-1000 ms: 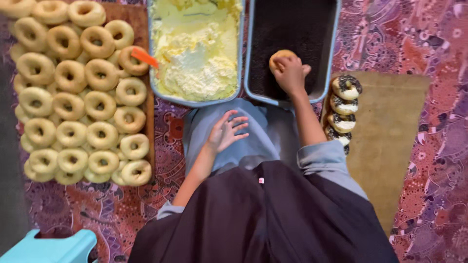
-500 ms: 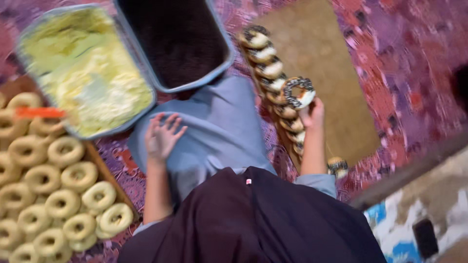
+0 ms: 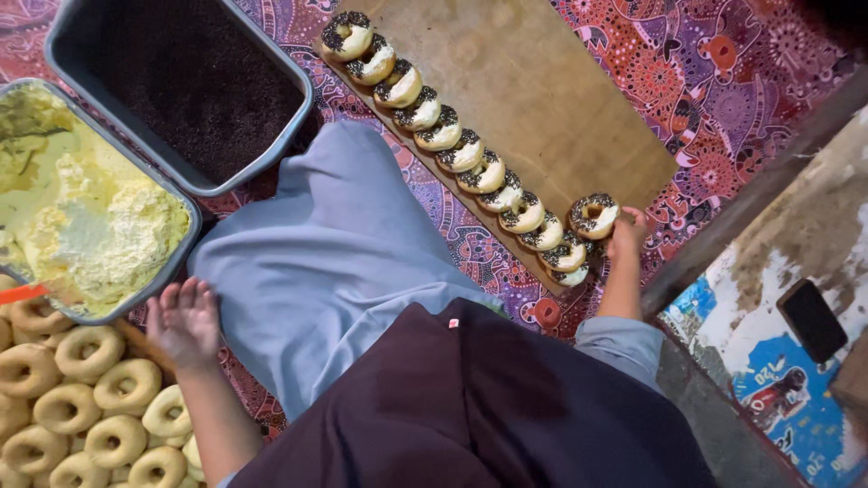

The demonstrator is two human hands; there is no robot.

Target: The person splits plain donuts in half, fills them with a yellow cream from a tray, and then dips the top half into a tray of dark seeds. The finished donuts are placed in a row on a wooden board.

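Round ring doughnut topped with cream and dark sprinkles (image 3: 593, 215), pinched at its near edge by the fingertips of the right hand (image 3: 626, 233), standing tilted on the brown wooden board (image 3: 551, 99) at the near end of the row. Fingers curled closed around that doughnut's rim, thumb side hidden behind it. Just left of those fingers, and touching the held doughnut or nearly so: a long leaning row of finished sprinkle-topped doughnuts (image 3: 461, 149), overlapping one another and running away from the fingertips toward the board's far corner. Under the board, patterned red and purple cloth (image 3: 723, 72).

Left hand (image 3: 183, 321) spread flat, fingers loosely open, holding nothing, resting at the edge of the pale blue fabric over the lap (image 3: 334, 262). Just beyond those fingertips, a grey rectangular tub of pale yellow cream (image 3: 90, 226), with an orange-handled tool (image 3: 23, 294) at its near rim. Farther beyond, a second grey tub filled with dark sprinkles (image 3: 181, 81). Below and to the left of the left wrist, a batch of plain golden ring doughnuts (image 3: 81, 407) packed side by side. Well right of the right hand, a dark phone-like slab (image 3: 814, 321) on worn painted floor.
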